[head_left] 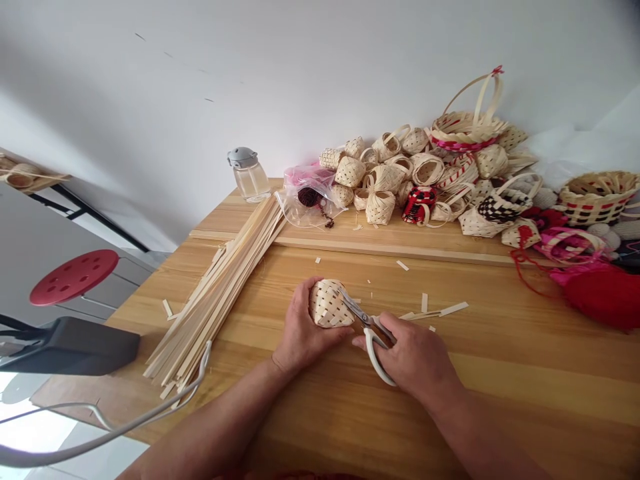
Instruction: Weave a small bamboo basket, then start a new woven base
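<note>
A small pale woven basket [330, 305] is held in my left hand [305, 330], its closed, rounded side facing up. My right hand [410, 353] grips the white-handled scissors [373, 343], some fingers inside the loops. The metal blades reach left and touch, or nearly touch, the upper right of the weave; whether they have a strip between them is too small to tell. Short cut strip pieces [454, 309] lie on the wood just beyond my right hand.
A long bundle of thin strips [225, 287] lies left on the wooden table [525, 373]. Behind are a water bottle [251, 179], a clear plastic bag [305, 207] and many small baskets [380, 207]. Red yarn [603, 293] is at right; a white cable [135, 423] crosses the lower left.
</note>
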The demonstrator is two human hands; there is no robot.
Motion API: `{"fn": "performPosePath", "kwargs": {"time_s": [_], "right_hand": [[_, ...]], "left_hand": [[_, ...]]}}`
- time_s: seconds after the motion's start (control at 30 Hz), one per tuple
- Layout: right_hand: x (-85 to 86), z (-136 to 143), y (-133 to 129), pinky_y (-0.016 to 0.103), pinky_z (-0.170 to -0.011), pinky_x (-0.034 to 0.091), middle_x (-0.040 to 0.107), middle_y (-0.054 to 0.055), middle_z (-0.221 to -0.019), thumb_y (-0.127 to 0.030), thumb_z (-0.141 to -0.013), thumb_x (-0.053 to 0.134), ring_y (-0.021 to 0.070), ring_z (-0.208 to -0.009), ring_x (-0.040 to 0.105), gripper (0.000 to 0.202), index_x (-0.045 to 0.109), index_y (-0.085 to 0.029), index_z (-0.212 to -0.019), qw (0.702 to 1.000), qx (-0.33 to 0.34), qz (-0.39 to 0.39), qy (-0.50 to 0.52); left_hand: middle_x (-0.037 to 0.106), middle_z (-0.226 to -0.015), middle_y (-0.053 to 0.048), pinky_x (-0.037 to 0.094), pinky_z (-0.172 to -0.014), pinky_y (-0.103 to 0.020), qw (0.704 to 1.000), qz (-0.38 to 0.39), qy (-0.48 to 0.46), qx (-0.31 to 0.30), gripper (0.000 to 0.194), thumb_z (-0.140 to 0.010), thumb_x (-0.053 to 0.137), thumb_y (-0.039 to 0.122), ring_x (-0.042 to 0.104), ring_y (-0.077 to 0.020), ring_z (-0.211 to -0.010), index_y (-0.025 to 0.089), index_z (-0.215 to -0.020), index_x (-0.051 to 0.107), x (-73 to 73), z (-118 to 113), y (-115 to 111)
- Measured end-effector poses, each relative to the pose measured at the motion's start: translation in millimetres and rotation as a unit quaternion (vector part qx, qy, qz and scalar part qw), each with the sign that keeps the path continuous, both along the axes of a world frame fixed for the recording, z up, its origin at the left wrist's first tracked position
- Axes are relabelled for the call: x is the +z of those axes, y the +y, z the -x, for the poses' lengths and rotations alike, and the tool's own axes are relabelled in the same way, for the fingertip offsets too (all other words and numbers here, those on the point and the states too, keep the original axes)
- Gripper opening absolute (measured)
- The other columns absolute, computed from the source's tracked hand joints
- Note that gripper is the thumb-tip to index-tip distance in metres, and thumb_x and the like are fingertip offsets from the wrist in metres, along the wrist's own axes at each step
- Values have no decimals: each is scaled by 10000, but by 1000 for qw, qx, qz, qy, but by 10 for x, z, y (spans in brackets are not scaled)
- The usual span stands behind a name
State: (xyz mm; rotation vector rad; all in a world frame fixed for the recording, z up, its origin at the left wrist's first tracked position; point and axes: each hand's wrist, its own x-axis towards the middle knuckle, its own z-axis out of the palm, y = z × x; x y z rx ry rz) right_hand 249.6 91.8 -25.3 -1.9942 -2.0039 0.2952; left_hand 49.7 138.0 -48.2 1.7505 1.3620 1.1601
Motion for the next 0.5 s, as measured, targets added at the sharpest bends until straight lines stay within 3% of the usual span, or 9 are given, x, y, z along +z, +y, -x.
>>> {"fn": "performPosePath", "kwargs": {"time_s": [0.23,0.37,0.5], "right_hand": [[-84,-55,38,252,-514,231,596,-22,-534,-600,-814,589,145,-487,499,411,476,-239,-652,1000,20,-11,13],[-162,-93,60,241,-513,256,580,-30,-534,-615,-824,584,127,-479,456,435,460,-237,-648,997,28,-37,59],[-207,-114,68,228,-495,258,516,-55,-496,-654,-804,599,112,-460,384,481,430,-236,-637,995,29,-39,82]], "left_hand": [[588,-1256,-88,461,-1028,-441,1000,2,-15,-7,934,-543,911,342,588,-280,-1153,229,-1336,432,-13,16,4],[534,-1315,-122,415,-1075,-477,999,-44,-10,-20,1027,-495,933,445,519,-331,-1240,239,-1382,459,11,51,49],[553,-1306,-136,444,-1049,-469,987,2,-150,-58,1263,-489,932,479,544,-333,-1234,257,-1524,244,-16,64,125]]}}
